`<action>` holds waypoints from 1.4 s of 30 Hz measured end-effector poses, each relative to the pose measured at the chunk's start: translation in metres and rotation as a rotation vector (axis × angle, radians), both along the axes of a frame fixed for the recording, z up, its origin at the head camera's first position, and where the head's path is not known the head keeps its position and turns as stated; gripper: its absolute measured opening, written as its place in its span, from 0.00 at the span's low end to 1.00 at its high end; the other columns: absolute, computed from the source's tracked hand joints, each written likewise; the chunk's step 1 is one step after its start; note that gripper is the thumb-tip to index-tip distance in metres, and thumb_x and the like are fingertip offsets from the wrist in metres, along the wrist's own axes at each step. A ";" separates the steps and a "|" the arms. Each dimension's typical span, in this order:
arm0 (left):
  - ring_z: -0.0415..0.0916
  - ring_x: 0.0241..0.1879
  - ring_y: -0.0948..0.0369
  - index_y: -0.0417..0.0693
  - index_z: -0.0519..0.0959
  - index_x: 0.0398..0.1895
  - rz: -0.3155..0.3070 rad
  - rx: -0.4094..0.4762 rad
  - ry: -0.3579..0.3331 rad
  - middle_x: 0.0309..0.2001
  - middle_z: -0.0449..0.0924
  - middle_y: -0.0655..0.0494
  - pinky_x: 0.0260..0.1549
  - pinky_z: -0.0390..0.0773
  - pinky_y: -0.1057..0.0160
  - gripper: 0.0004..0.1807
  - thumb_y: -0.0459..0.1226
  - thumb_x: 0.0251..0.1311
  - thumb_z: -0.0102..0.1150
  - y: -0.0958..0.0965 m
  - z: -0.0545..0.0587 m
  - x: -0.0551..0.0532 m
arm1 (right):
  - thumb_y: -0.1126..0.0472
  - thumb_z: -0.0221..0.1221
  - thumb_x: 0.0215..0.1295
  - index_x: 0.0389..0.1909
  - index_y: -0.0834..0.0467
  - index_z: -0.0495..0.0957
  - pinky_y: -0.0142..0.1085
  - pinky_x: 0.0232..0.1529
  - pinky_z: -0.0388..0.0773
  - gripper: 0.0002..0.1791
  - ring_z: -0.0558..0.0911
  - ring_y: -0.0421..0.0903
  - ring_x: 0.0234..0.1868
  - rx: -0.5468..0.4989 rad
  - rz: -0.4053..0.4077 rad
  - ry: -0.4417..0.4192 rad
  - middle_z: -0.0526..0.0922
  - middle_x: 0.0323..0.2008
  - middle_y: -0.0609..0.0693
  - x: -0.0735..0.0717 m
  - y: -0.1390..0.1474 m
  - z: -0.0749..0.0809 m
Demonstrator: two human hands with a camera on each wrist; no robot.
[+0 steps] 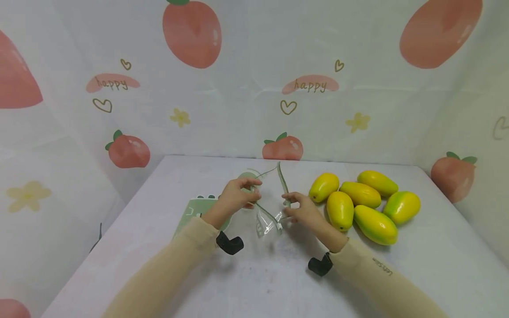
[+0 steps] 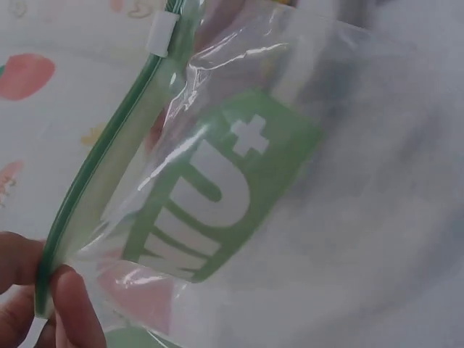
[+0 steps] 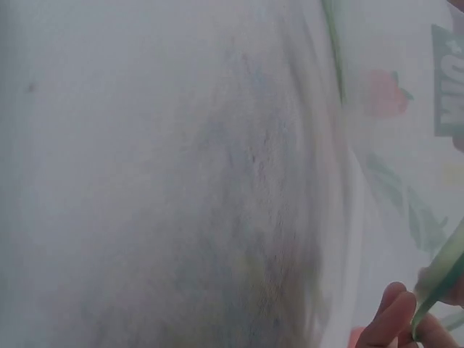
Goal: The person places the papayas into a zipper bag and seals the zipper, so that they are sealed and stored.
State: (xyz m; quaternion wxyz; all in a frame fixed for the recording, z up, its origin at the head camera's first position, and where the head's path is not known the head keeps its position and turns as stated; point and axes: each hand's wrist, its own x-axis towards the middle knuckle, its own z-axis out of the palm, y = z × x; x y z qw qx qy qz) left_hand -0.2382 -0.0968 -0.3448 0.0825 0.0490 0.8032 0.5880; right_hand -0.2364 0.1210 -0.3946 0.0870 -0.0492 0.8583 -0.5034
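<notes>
A clear zip bag (image 1: 268, 225) with green strips along its mouth hangs between my two hands, its mouth spread apart. My left hand (image 1: 240, 193) pinches the green strip on the left side between thumb and fingers. On the opposite side, my right hand (image 1: 303, 210) pinches the other strip. The left wrist view shows a white slider (image 2: 162, 33) on the strip and a green printed label (image 2: 210, 196) on the see-through film. In the right wrist view, fingers (image 3: 391, 319) grip the strip at the lower right corner.
Several yellow-green mangoes (image 1: 359, 194) lie grouped on the white table (image 1: 262, 282), just right of my right hand. A pale green printed sheet (image 1: 200, 210) lies partly hidden under my left forearm. A fruit-print curtain (image 1: 238, 110) stands behind the table.
</notes>
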 end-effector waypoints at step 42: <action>0.78 0.30 0.64 0.40 0.80 0.52 -0.013 0.179 -0.067 0.31 0.76 0.57 0.36 0.82 0.64 0.16 0.31 0.59 0.64 0.003 -0.005 -0.005 | 0.70 0.60 0.59 0.65 0.59 0.69 0.32 0.29 0.80 0.30 0.78 0.43 0.28 -0.008 0.037 0.014 0.75 0.53 0.61 0.002 -0.003 0.005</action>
